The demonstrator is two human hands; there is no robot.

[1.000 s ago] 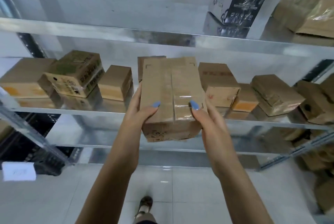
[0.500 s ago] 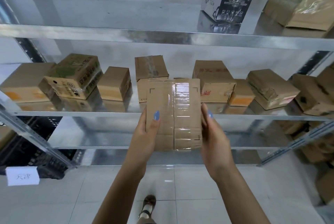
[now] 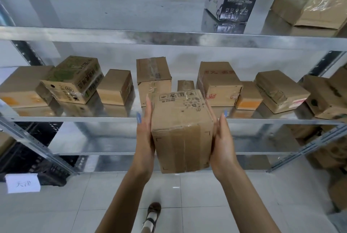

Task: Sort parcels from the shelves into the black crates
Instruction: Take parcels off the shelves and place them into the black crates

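A taped brown cardboard parcel (image 3: pixel 181 131) with printed handling symbols on its top hangs in front of the middle shelf (image 3: pixel 75 119). My left hand (image 3: pixel 144 138) presses flat against its left side, fingers straight and thumb standing free. My right hand (image 3: pixel 222 142) presses against its right side, thumb free, its fingers hidden behind the parcel. Several more cardboard parcels (image 3: pixel 218 84) stand in a row on the middle shelf. A black crate (image 3: pixel 28 159) sits low at the left under the shelving, with a white paper label (image 3: pixel 23 183) on it.
On the top shelf (image 3: pixel 169 38) stand a black-and-white box (image 3: pixel 231 0) and a large brown carton (image 3: pixel 309 1). More cartons are piled at the lower right (image 3: pixel 330 150). Slanted metal shelf posts run at both sides. My foot (image 3: pixel 153 215) is on the pale tiled floor.
The parcel has come down and towards me and tipped, so its printed side now faces up. My thumbs have left its taped face and both hands now clamp its sides.
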